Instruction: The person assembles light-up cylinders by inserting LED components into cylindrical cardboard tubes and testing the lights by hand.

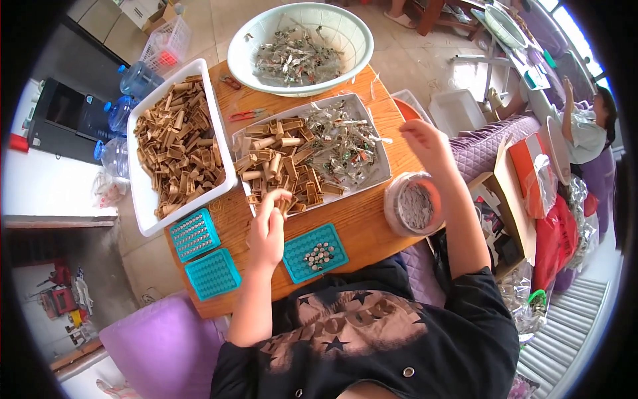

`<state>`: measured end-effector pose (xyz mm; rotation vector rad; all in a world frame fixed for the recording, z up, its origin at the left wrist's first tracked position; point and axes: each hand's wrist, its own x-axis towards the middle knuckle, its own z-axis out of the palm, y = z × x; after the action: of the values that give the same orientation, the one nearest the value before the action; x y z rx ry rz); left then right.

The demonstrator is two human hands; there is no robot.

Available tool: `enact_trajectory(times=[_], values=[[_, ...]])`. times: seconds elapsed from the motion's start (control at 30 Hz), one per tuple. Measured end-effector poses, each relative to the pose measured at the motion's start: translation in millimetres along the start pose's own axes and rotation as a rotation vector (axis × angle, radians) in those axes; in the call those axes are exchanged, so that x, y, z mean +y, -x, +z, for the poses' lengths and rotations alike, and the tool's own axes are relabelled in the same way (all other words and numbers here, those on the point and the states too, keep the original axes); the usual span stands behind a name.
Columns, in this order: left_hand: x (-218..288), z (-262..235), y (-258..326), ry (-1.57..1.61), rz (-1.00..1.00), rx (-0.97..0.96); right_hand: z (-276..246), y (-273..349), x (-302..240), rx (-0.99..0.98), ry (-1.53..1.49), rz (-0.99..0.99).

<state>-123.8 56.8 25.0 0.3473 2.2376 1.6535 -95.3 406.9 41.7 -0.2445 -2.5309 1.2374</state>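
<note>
My left hand [267, 233] is at the near edge of a shallow white tray [380, 174], its fingers curled around a small brown plastic casing [286, 207]. Loose brown casings [292, 166] fill the tray's left half, and small wired electronic parts in clear wrapping [345, 143] are heaped in its right half. My right hand [426, 143] is raised past the tray's right side, above a clear round tub [413, 205] of silvery pieces. Its fingers are pinched together; what they hold, if anything, cannot be made out.
A white bin [229, 163] of brown casings stands left. A pale green basin [364, 50] of wired parts sits at the back, near red-handled pliers [247, 114]. Teal trays [212, 274] lie in front, one holding round button cells [319, 255]. Another person [588, 126] sits far right.
</note>
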Motion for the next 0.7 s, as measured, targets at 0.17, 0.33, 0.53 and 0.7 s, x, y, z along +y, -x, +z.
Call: enact_trajectory(times=[0.17,0.33,0.53,0.7], values=[[6,8,39,0.549,-0.114,-0.234,48,-15,-67,-0.391,0.421,-0.277],[0,1,67,0.542,0.049,-0.289,84,-26,-52,-0.603,0.882,-0.343],[-10,-12,84,0.538,0.054,-0.232,65,-33,-59,-0.305,0.149,-0.24],[-15,-8,85,0.583,0.029,-0.243,51,-33,-57,-0.123,-0.263,0.032]])
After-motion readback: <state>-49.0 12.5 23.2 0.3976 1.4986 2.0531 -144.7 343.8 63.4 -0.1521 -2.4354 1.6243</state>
